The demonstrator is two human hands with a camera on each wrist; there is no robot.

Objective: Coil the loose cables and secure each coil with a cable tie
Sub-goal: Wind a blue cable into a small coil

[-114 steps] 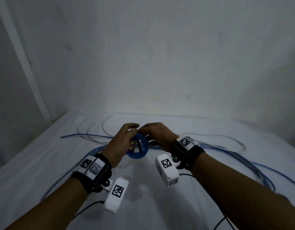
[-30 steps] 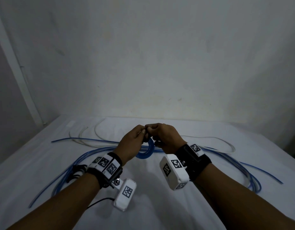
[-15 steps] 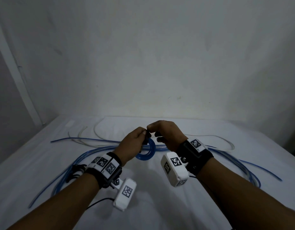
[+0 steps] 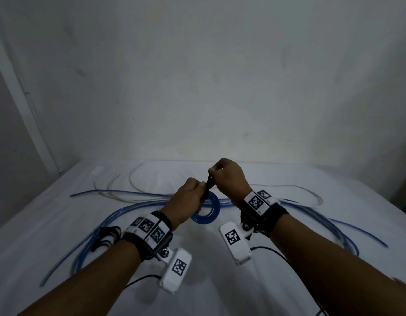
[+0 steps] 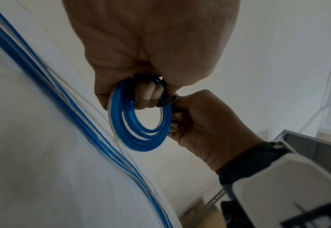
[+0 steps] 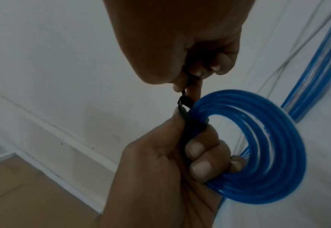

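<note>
A small blue cable coil hangs just above the white table. My left hand grips the coil's top, its fingers curled through the ring. A black cable tie is looped round the coil at that spot. My right hand pinches the tie's tail and holds it taut above the left hand. In the left wrist view the tie crosses the coil beside the right hand.
Long loose blue cables sweep across the table on both sides. Pale cables lie at the back. A dark bundle sits by my left wrist. A wall stands close behind; a metal shelf is on the right.
My right hand has risen and drawn the tie's tail up, away from the left hand. The left hand still holds the coil in about the same place.
</note>
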